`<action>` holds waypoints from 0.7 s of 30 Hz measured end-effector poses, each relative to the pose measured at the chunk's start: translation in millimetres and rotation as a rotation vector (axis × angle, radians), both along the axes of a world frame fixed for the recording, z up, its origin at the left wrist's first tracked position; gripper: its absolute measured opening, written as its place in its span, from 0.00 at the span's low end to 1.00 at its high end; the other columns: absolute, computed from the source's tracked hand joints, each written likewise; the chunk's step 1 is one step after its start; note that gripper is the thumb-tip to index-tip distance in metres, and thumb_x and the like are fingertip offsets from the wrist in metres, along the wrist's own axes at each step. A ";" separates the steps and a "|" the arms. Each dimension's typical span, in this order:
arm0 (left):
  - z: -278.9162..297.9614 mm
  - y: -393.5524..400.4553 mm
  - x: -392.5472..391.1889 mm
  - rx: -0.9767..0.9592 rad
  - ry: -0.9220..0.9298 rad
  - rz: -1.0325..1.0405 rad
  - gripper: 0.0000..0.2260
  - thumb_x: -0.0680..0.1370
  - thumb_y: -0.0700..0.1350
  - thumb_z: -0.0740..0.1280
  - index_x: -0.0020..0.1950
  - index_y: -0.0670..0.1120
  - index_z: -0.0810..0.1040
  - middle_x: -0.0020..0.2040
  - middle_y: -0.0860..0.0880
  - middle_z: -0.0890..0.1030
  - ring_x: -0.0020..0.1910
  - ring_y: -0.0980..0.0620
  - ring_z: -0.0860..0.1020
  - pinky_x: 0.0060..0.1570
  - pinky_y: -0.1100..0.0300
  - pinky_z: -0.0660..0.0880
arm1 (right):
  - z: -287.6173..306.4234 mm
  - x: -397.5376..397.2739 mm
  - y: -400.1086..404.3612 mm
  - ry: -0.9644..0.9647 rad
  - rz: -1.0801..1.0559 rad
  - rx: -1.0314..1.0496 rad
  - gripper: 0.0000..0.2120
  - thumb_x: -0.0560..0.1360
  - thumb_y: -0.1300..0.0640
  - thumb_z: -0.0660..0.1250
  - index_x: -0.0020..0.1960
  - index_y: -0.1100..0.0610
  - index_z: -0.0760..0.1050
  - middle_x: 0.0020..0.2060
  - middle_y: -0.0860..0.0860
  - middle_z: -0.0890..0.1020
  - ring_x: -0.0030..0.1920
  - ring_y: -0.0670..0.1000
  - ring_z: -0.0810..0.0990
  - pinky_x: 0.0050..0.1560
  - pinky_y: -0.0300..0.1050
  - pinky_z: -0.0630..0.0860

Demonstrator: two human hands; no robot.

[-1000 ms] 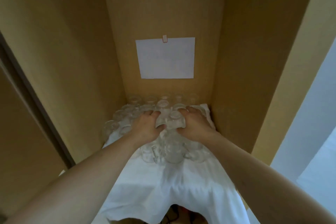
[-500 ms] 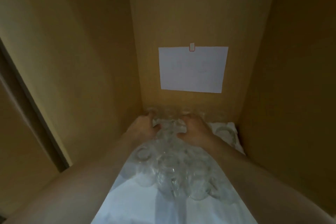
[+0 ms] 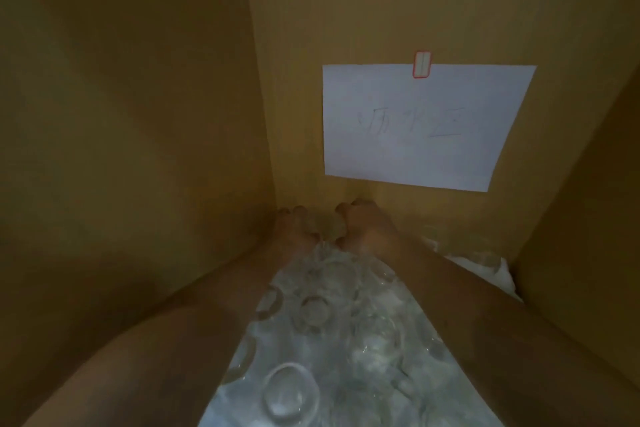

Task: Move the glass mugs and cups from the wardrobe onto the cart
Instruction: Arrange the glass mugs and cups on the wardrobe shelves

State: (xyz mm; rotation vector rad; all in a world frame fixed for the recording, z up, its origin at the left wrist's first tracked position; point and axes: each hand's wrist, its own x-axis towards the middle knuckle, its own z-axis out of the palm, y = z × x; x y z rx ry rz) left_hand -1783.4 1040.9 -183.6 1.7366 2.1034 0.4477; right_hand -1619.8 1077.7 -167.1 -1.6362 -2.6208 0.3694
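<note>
Glasses (image 3: 311, 312) crowd the white cloth (image 3: 498, 274) between your forearms. Your left hand (image 3: 294, 229) and right hand (image 3: 363, 225) curl at the wardrobe's back wall (image 3: 346, 10); what they grip, you cannot tell.

White paper sheet (image 3: 420, 126) on wardrobe back wall (image 3: 346, 10) — faint handwritten characters, too pale to read.

Reaching deeper into the wardrobe (image 3: 138, 114)

A second ago my hands were over the middle of the glass mugs (image 3: 332, 319); now I have leaned in and my left hand (image 3: 294, 230) and right hand (image 3: 363, 229) are at the back row against the rear wall, fingers curled, though I cannot tell what they grip. The paper note (image 3: 415, 128) has come much nearer, its writing now showing, and the doorway's daylight is gone.
</note>
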 end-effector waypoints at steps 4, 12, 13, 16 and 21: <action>-8.7 25.4 2.0 -0.103 0.015 -0.044 0.34 0.77 0.51 0.74 0.78 0.44 0.64 0.75 0.41 0.67 0.74 0.41 0.67 0.70 0.54 0.68 | -15.6 -16.5 24.3 -0.090 0.043 -0.048 0.21 0.72 0.45 0.71 0.61 0.54 0.74 0.55 0.54 0.79 0.60 0.56 0.75 0.58 0.51 0.77; -23.4 44.9 0.3 -0.165 0.027 -0.043 0.34 0.74 0.45 0.75 0.77 0.45 0.65 0.73 0.42 0.68 0.73 0.41 0.68 0.66 0.49 0.73 | -30.7 -22.7 41.2 -0.190 0.094 -0.198 0.20 0.69 0.50 0.77 0.56 0.52 0.74 0.49 0.48 0.78 0.55 0.54 0.80 0.53 0.48 0.80; -21.7 47.2 -0.8 -0.173 0.004 -0.040 0.32 0.73 0.44 0.75 0.75 0.44 0.68 0.71 0.42 0.72 0.70 0.41 0.71 0.64 0.49 0.75 | -30.9 -23.2 41.9 -0.189 0.094 -0.195 0.18 0.69 0.50 0.77 0.54 0.51 0.74 0.46 0.47 0.77 0.54 0.54 0.81 0.52 0.48 0.81; -22.6 49.1 -6.2 -0.138 -0.059 -0.014 0.24 0.68 0.42 0.78 0.63 0.45 0.78 0.58 0.44 0.81 0.58 0.43 0.80 0.55 0.50 0.80 | -31.3 -25.3 42.5 -0.187 0.102 -0.173 0.19 0.69 0.53 0.76 0.57 0.53 0.75 0.46 0.48 0.77 0.53 0.54 0.81 0.52 0.49 0.81; -18.9 40.0 -6.3 -0.049 -0.081 0.069 0.22 0.66 0.45 0.79 0.58 0.49 0.81 0.54 0.51 0.82 0.54 0.49 0.80 0.49 0.61 0.77 | -28.4 -24.7 39.0 -0.168 0.087 -0.144 0.12 0.70 0.55 0.75 0.42 0.51 0.71 0.44 0.48 0.77 0.54 0.54 0.81 0.49 0.47 0.79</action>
